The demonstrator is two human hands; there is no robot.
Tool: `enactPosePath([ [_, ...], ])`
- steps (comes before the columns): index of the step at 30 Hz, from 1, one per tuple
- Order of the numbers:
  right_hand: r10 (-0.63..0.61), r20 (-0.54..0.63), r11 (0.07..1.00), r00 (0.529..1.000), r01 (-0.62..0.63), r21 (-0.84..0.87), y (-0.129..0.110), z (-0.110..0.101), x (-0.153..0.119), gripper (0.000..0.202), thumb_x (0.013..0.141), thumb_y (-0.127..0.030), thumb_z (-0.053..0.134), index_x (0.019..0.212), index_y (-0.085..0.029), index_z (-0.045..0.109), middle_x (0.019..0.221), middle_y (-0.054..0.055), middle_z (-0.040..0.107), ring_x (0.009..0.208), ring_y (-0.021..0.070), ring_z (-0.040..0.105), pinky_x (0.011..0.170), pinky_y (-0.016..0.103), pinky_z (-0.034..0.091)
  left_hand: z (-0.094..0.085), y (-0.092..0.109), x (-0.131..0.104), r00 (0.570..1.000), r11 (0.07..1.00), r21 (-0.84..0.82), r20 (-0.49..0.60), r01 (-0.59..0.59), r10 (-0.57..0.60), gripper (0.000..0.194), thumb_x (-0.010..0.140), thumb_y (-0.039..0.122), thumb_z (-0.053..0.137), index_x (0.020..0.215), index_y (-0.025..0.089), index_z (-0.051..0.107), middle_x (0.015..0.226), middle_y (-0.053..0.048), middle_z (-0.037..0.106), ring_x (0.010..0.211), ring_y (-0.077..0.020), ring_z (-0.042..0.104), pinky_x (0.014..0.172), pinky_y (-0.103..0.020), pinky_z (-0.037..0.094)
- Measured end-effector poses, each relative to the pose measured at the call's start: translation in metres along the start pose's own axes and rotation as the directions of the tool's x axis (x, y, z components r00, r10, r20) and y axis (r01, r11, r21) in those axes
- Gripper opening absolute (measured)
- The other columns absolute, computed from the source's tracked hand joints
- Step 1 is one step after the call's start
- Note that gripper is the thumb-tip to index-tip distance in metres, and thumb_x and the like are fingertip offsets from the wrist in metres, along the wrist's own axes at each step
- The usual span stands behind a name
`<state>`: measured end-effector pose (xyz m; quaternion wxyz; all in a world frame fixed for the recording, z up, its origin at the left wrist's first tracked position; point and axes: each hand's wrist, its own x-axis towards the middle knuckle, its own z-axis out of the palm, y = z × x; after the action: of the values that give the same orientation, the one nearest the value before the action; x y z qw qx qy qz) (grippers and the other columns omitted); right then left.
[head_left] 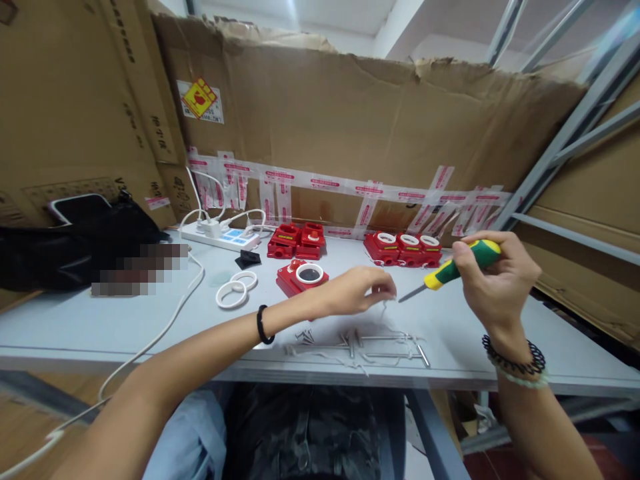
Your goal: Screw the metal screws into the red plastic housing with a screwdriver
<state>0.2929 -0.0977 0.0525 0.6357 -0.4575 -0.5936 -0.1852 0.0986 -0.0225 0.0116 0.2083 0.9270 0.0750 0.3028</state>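
My right hand (500, 280) is wrapped round the green and yellow handle of a screwdriver (465, 263), its shaft slanting down to the left. Close to the screwdriver's tip, my left hand (363, 291) pinches its fingers together above the table. A thin pale strand (384, 309) hangs from those fingertips. Partly behind my left forearm lies a red housing (290, 279) with a white ring (310, 272) on top. Metal rods (390, 337) with pale strings and several small screws (305, 337) lie below my left hand.
Red housings with white rings (403, 249) stand at the back right; more red parts (297, 240) sit mid-back. Loose white rings (233, 293), black pieces (249, 259) and a power strip (220, 235) are to the left. A white cable (173, 320) crosses the table edge. Cardboard (375, 127) walls the back.
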Motion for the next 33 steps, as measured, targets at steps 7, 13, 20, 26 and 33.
enactPosePath([
  [7,0.04,0.069,0.979,0.997,-0.053,0.198,0.005,0.023,0.011,0.011,0.081,-0.026,0.061,0.089,-0.022,0.054,0.069,-0.003,0.056,0.05,0.0122,0.06,0.048,0.026,0.05,-0.013,-0.012,0.029,0.918,0.885,-0.456,-0.303,0.095,-0.255,0.008,0.085,0.018,0.058,0.086,0.011,0.062,0.074,-0.003,0.064,0.065,-0.0095,0.06,0.065,-0.024,0.049],
  [13,0.087,0.276,0.99,0.957,-0.113,0.079,0.014,0.039,0.025,0.016,0.073,-0.03,0.069,0.084,-0.02,0.067,0.06,-0.003,0.057,0.048,0.011,0.052,0.044,0.024,0.043,-0.023,-0.004,0.062,0.862,0.795,-0.606,-0.41,-0.015,-0.297,0.004,0.085,0.01,0.056,0.087,0.011,0.058,0.077,-0.002,0.064,0.069,-0.008,0.063,0.07,-0.023,0.053],
  [20,0.111,0.288,0.969,0.951,-0.169,0.183,0.011,0.051,0.042,0.018,0.073,-0.035,0.068,0.08,-0.019,0.069,0.058,-0.002,0.059,0.046,0.0107,0.051,0.041,0.023,0.041,-0.032,0.001,0.089,0.806,0.777,-0.628,-0.485,-0.05,-0.34,0.004,0.085,0.01,0.055,0.087,0.014,0.056,0.075,-0.001,0.063,0.07,-0.0123,0.063,0.074,-0.032,0.053],
  [26,0.195,0.374,0.94,0.907,-0.282,0.193,0.011,0.058,0.034,0.017,0.068,-0.032,0.072,0.073,-0.017,0.067,0.052,-0.003,0.055,0.039,0.0079,0.045,0.035,0.021,0.036,-0.033,-0.013,0.071,0.787,0.857,-0.515,-0.526,0.005,-0.321,0.005,0.079,0.012,0.062,0.083,0.012,0.058,0.076,-0.002,0.064,0.07,-0.0107,0.061,0.07,-0.025,0.049],
  [33,0.258,0.639,0.857,0.725,-0.477,0.194,0.0,0.065,0.017,0.026,0.066,-0.037,0.073,0.077,-0.015,0.066,0.047,-0.006,0.051,0.033,0.0066,0.042,0.031,0.02,0.033,-0.036,-0.013,0.026,0.838,0.926,-0.363,-0.47,0.102,-0.276,0.01,0.081,0.021,0.063,0.084,0.012,0.06,0.081,-0.004,0.066,0.075,-0.011,0.061,0.067,-0.023,0.047],
])
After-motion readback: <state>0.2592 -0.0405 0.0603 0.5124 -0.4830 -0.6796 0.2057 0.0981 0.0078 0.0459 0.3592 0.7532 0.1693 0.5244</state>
